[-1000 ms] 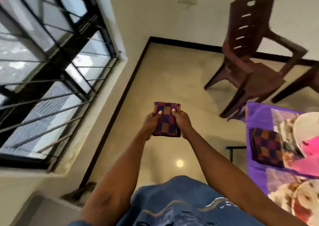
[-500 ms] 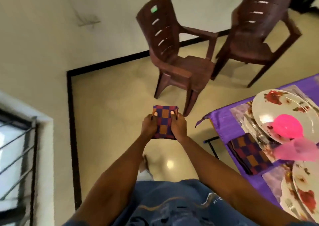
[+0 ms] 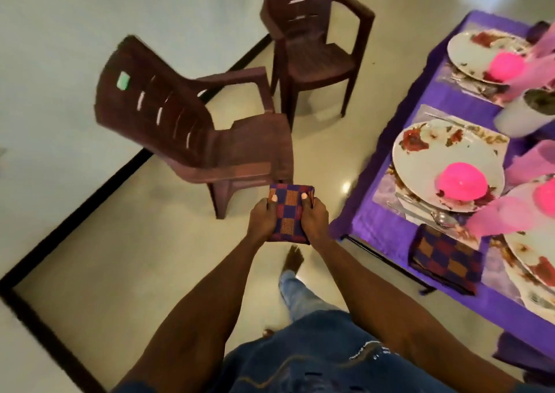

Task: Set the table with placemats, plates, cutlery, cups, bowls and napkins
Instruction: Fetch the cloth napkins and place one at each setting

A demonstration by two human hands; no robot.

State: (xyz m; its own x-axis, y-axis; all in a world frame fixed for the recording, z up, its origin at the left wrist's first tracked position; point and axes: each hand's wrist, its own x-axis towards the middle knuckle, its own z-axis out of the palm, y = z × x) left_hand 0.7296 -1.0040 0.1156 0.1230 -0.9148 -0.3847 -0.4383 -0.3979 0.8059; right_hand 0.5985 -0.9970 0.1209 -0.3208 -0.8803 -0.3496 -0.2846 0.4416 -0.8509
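Both hands — left hand [image 3: 264,218] and right hand [image 3: 313,220] — gripped a folded checked napkin [image 3: 289,212] over the floor, fingers curled round its sides, well off the table [image 3: 390,236]. The table looked largely set — plates [image 3: 435,155], pink bowls [image 3: 462,182], cutlery [image 3: 426,211] and one napkin at its near edge [image 3: 444,260] already down; this napkin remained to be placed, and no writing was readable

Bare arms, a blue printed shirt [image 3: 315,356], light, perhaps faded, jeans [image 3: 295,292], one bare foot [image 3: 293,260].
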